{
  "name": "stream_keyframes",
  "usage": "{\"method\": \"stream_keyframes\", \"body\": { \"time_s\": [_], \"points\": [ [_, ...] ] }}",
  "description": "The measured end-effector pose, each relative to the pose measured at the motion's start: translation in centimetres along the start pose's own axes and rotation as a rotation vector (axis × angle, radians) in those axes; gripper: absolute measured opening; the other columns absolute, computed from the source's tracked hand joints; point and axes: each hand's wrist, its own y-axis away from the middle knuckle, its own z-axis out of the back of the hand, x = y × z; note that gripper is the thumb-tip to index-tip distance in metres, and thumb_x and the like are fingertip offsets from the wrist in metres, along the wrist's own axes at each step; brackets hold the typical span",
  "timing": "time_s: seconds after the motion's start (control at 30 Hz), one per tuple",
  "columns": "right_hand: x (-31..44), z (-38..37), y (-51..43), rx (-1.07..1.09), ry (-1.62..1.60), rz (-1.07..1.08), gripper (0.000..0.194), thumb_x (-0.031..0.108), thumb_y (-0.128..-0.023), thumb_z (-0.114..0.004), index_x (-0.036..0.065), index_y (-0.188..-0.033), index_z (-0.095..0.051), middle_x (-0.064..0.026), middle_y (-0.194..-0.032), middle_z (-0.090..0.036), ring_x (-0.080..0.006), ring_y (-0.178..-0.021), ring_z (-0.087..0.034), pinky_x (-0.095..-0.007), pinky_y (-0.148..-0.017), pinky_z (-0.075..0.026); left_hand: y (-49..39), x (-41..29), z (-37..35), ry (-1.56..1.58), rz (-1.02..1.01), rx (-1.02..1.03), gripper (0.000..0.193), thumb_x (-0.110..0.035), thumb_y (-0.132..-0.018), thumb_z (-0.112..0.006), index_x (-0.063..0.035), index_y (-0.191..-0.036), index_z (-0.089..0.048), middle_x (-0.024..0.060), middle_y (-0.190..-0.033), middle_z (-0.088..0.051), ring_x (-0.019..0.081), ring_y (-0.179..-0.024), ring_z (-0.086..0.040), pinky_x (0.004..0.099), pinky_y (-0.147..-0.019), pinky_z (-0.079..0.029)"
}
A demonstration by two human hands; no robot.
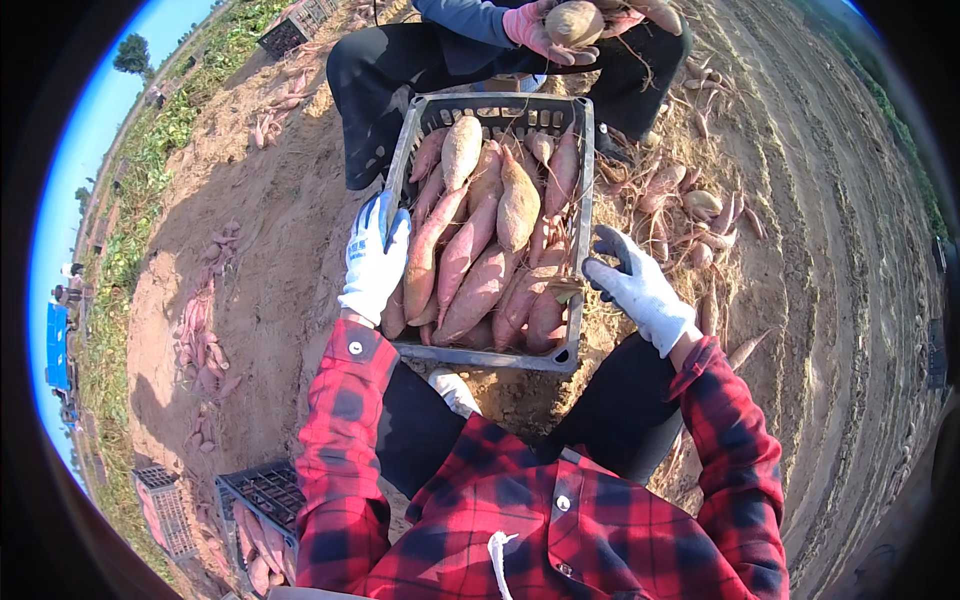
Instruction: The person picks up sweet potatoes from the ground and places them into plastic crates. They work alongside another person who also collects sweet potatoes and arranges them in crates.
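Observation:
A black plastic crate [581, 161] full of sweet potatoes [471, 247] stands on the soil between my knees. My left hand [375, 259], in a white glove with blue-grey coating, holds the crate's left rim, thumb inside and fingers outside. Just beyond the right rim, my right hand [637, 281] is held with its fingers apart and nothing in them. It wears a white glove with a dark coated palm. Two paler sweet potatoes, one at the upper left [461, 152] and one right of centre [517, 201], lie on top of the pile.
Across the crate a seated person's pink-gloved hand [529, 30] holds a large sweet potato [574, 24]. Loose sweet potatoes with roots [701, 206] lie at right, and more [201, 337] at left. Other crates [259, 487] stand at lower left. A blue vehicle [57, 345] is far left.

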Motion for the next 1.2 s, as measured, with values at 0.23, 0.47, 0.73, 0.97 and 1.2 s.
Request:
{"method": "stream_keyframes", "body": {
  "time_s": [0.23, 0.47, 0.73, 0.97, 1.2],
  "points": [
    [-0.6, -2.9, -2.7, 0.206, 0.780, 0.287, 0.063, 0.022, -0.083, -0.068, 0.006, -0.141, -0.047, -0.0233, -0.117, -0.065, -0.0383, -0.108, -0.063, -0.0431, -0.092, -0.051, 1.6, -0.4, -7.1, -0.258, -0.138, 0.172, 0.060, -0.040, -0.098, -0.052, -0.0057, -0.146, -0.042, 0.0214, -0.136, -0.053, 0.0390, -0.124, -0.051, 0.0510, -0.105, -0.039],
    [0.5, 1.8, -2.3, -0.069, -0.324, -0.132, 0.022, 0.009, -0.098, -0.052, 0.003, -0.113, -0.066, -0.0015, -0.089, -0.061, -0.0117, -0.067, -0.057, -0.0286, -0.058, -0.056, 1.4, -0.8, -6.4, -0.199, -0.097, 0.215, 0.061, -0.041, -0.098, -0.052, -0.0047, -0.146, -0.041, 0.0235, -0.136, -0.053, 0.0403, -0.122, -0.053, 0.0475, -0.106, -0.040],
    [-13.9, 14.9, 7.3, -0.573, -0.725, -0.238, 0.021, 0.015, -0.101, -0.054, 0.006, -0.117, -0.064, 0.0015, -0.071, -0.057, -0.0079, -0.049, -0.051, -0.0320, -0.059, -0.059, 2.2, -2.7, -4.8, -0.216, -0.373, -0.018, 0.057, -0.033, -0.093, -0.060, -0.0045, -0.141, -0.047, 0.0176, -0.141, -0.049, 0.0388, -0.134, -0.041, 0.0526, -0.112, -0.032],
    [-30.0, 15.3, 19.5, -1.096, -0.945, -0.440, 0.021, 0.019, -0.095, -0.062, 0.011, -0.114, -0.056, -0.0054, -0.088, -0.061, -0.0210, -0.070, -0.061, -0.0433, -0.070, -0.060, 5.3, -11.6, -7.5, 0.057, -0.716, 0.439, 0.060, -0.019, -0.089, -0.058, -0.0059, -0.146, -0.043, 0.0169, -0.151, -0.039, 0.0385, -0.140, -0.036, 0.0489, -0.116, -0.028],
    [-37.1, 7.8, 24.0, -1.212, -0.877, -0.796, 0.019, 0.012, -0.093, -0.060, 0.008, -0.111, -0.058, -0.0065, -0.085, -0.061, -0.0221, -0.059, -0.059, -0.0354, -0.051, -0.054, 5.1, -11.3, -13.2, -0.240, -0.782, 0.561, 0.077, -0.021, -0.090, -0.053, -0.0011, -0.155, -0.018, 0.0167, -0.161, -0.020, 0.0356, -0.150, -0.016, 0.0465, -0.123, -0.014]
  ]
}}
